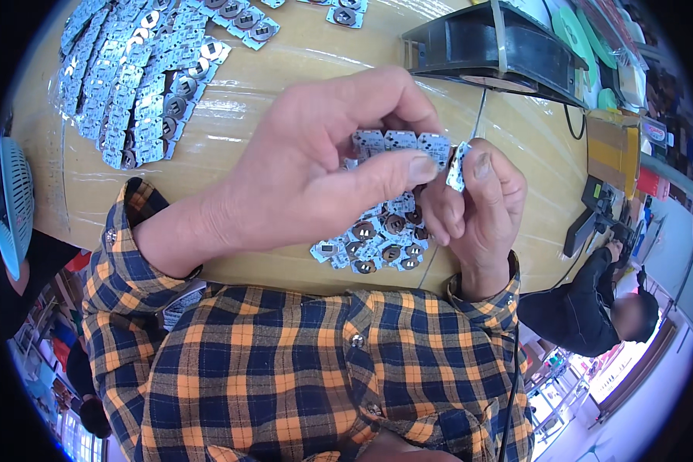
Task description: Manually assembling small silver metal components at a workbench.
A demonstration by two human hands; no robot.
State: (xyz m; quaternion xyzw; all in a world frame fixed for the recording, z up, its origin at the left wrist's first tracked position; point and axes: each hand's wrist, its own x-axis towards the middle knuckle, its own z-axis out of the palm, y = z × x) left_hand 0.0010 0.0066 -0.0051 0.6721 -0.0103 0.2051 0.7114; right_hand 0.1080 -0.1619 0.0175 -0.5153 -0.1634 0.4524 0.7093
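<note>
My left hand [339, 154] is closed on a short strip of joined small circuit boards [402, 142], pinched between thumb and curled fingers. Close beside its right end, my right hand [481, 192] grips a single small circuit board [456, 167] between thumb and fingers. Whether the single piece still touches the strip cannot be made out. Beneath both hands lies a loose pile of small circuit boards [391, 245], many bearing round coin-cell holders; my hands cover its upper part.
Rows of unseparated circuit board panels [142, 85] overlap at the table's far left. A black fan-like housing [485, 48] stands at the back right, near a cardboard box [613, 154]. A blue plastic basket [14, 204] is at the left edge. Another person [585, 312] works at right.
</note>
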